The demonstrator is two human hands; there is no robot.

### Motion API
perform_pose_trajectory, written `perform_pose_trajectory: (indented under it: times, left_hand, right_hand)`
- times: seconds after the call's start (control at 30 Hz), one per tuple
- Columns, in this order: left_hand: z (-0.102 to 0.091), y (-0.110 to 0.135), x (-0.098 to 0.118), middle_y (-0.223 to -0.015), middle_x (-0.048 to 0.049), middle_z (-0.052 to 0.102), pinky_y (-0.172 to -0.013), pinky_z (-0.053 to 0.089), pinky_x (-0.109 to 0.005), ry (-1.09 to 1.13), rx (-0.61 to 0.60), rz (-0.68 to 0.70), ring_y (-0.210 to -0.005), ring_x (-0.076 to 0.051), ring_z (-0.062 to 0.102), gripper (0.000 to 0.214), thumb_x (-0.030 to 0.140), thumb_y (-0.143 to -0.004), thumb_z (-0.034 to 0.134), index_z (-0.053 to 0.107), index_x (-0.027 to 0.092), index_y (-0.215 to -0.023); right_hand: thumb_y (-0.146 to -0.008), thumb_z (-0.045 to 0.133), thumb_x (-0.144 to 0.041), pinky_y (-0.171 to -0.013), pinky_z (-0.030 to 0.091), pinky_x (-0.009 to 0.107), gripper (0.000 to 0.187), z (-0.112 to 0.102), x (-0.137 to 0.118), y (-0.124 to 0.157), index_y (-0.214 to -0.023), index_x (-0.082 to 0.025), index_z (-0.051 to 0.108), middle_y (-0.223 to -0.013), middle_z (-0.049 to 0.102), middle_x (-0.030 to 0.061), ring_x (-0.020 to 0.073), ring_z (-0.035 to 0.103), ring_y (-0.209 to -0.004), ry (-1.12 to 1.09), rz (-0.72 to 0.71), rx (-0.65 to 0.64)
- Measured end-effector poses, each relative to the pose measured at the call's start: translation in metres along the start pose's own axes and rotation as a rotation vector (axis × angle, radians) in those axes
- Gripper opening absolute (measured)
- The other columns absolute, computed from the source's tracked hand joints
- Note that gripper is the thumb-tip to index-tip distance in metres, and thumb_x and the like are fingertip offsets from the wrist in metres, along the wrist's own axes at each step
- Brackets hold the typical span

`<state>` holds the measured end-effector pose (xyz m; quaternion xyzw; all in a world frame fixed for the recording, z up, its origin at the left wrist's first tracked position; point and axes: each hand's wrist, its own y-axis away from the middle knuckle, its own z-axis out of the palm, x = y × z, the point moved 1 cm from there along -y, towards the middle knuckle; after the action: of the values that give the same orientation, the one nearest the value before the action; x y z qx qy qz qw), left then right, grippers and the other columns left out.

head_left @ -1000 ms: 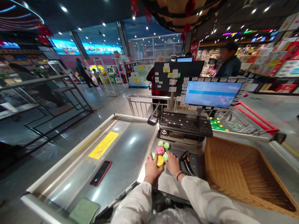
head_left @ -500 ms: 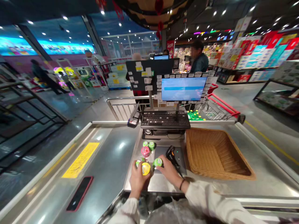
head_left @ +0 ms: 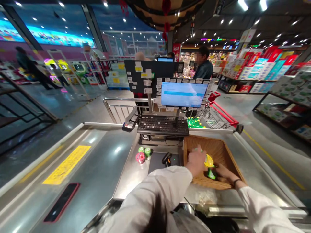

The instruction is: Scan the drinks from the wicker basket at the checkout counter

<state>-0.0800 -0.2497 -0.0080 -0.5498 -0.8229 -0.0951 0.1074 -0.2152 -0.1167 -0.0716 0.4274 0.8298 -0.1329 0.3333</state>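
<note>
Inside the wicker basket (head_left: 221,142), my left hand (head_left: 197,160) is closed around a small yellow-lidded tub (head_left: 208,160); a bit of green shows by its fingers, too covered to make out. Beside it, my right hand (head_left: 224,171) grips a small green container (head_left: 211,174), which is tilted. On the metal counter left of the scanner stand a pink-topped container (head_left: 140,158) and two green-lidded containers (head_left: 147,151), close together. Below my left forearm's line of reach lies a black handheld scanner (head_left: 167,159), its lower part hidden by the sleeve.
A keyboard (head_left: 162,125) and a lit monitor (head_left: 184,94) stand behind the counter's middle. A card terminal (head_left: 130,121) is left of them. A phone (head_left: 62,203) lies on the left counter. Beyond is a red-handled cart (head_left: 223,113); a person (head_left: 203,64) stands farther back.
Both hands have moved right from the counter into the basket, carrying the yellow-lidded tub and green container. The pink-topped container and two green ones stayed. The view has turned slightly right.
</note>
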Motion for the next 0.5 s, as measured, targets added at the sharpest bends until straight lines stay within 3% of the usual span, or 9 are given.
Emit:
perform_pose_trajectory:
  times: [0.07, 0.13, 0.2, 0.3, 0.37, 0.4, 0.43, 0.47, 0.5]
  left_hand:
    - [0.014, -0.020, 0.004, -0.149, -0.0211, 0.046, -0.087, 0.058, -0.040, -0.002, -0.189, -0.030, -0.109, -0.034, 0.068, 0.083, 0.057, -0.059, 0.090, 0.064, 0.018, -0.127]
    - [0.029, -0.029, 0.002, -0.150, -0.0226, 0.046, -0.094, 0.056, -0.044, 0.005, -0.337, -0.035, -0.111, -0.035, 0.068, 0.086, 0.054, -0.059, 0.091, 0.063, 0.017, -0.131]
    - [0.041, -0.026, -0.004, -0.159, -0.0226, 0.039, -0.108, 0.047, -0.054, -0.020, -0.346, 0.014, -0.131, -0.043, 0.057, 0.094, 0.049, -0.057, 0.093, 0.058, 0.020, -0.140]
    - [0.041, 0.001, -0.029, -0.168, -0.0151, 0.028, -0.124, 0.023, -0.062, 0.018, -0.078, 0.197, -0.154, -0.042, 0.028, 0.093, 0.052, -0.067, 0.087, 0.049, 0.028, -0.149]
    - [0.032, 0.034, -0.067, -0.167, -0.0088, 0.033, -0.128, 0.020, -0.055, 0.090, 0.227, 0.190, -0.155, -0.031, 0.028, 0.063, 0.052, -0.085, 0.070, 0.054, 0.030, -0.142]
    - [0.026, 0.053, -0.093, -0.164, -0.0076, 0.039, -0.128, 0.020, -0.053, 0.095, 0.362, 0.081, -0.154, -0.028, 0.031, 0.050, 0.044, -0.092, 0.062, 0.057, 0.029, -0.139]
    - [0.020, 0.072, -0.122, -0.159, -0.0093, 0.046, -0.128, 0.022, -0.052, 0.084, 0.477, -0.087, -0.151, -0.027, 0.035, 0.045, 0.035, -0.094, 0.057, 0.057, 0.026, -0.138]
    - [0.015, 0.091, -0.154, -0.155, -0.0131, 0.049, -0.127, 0.024, -0.054, 0.052, 0.561, -0.283, -0.149, -0.028, 0.039, 0.046, 0.027, -0.094, 0.054, 0.055, 0.022, -0.140]
    - [0.010, 0.108, -0.186, -0.154, -0.0173, 0.048, -0.125, 0.026, -0.056, 0.009, 0.600, -0.481, -0.149, -0.032, 0.038, 0.053, 0.024, -0.092, 0.054, 0.050, 0.018, -0.145]
  right_hand:
    - [-0.095, 0.064, -0.050, -0.077, 0.057, 0.033, 0.037, 0.009, -0.002, -0.005, -0.110, -0.016, 0.066, -0.100, 0.071, 0.0041, 0.0153, 0.067, -0.082, 0.038, -0.012, 0.016]
    - [-0.096, 0.061, -0.047, -0.081, 0.057, 0.037, 0.035, 0.011, -0.003, -0.009, -0.111, -0.016, 0.066, -0.103, 0.071, 0.0068, 0.0183, 0.069, -0.088, 0.066, -0.029, 0.062]
    - [-0.097, 0.053, -0.044, -0.088, 0.054, 0.043, 0.038, 0.008, -0.006, -0.012, -0.113, -0.013, 0.067, -0.107, 0.071, 0.0162, 0.0273, 0.069, -0.100, 0.082, -0.059, 0.141]
    - [-0.096, 0.038, -0.043, -0.106, 0.043, 0.053, 0.056, 0.007, -0.026, -0.008, -0.134, -0.004, 0.054, -0.132, 0.061, 0.0281, 0.0374, 0.055, -0.129, 0.067, -0.142, 0.307]
    - [-0.097, 0.035, -0.045, -0.114, 0.036, 0.055, 0.061, 0.022, -0.057, 0.002, -0.143, -0.006, 0.045, -0.142, 0.054, 0.0259, 0.0359, 0.046, -0.138, 0.035, -0.247, 0.370]
    - [-0.098, 0.035, -0.045, -0.114, 0.035, 0.054, 0.058, 0.036, -0.078, 0.008, -0.142, -0.009, 0.048, -0.140, 0.056, 0.0242, 0.0346, 0.048, -0.136, 0.012, -0.337, 0.357]
    - [-0.100, 0.031, -0.040, -0.114, 0.035, 0.054, 0.053, 0.056, -0.103, 0.015, -0.140, -0.011, 0.051, -0.137, 0.058, 0.0228, 0.0327, 0.050, -0.134, 0.019, -0.447, 0.238]
    - [-0.101, 0.028, -0.033, -0.116, 0.034, 0.052, 0.050, 0.081, -0.129, 0.021, -0.142, -0.014, 0.050, -0.140, 0.056, 0.0205, 0.0299, 0.049, -0.136, 0.070, -0.564, 0.012]
    - [-0.100, 0.034, -0.028, -0.116, 0.036, 0.046, 0.045, 0.107, -0.156, 0.026, -0.139, -0.021, 0.055, -0.141, 0.058, 0.0148, 0.0257, 0.051, -0.134, 0.087, -0.642, -0.128]
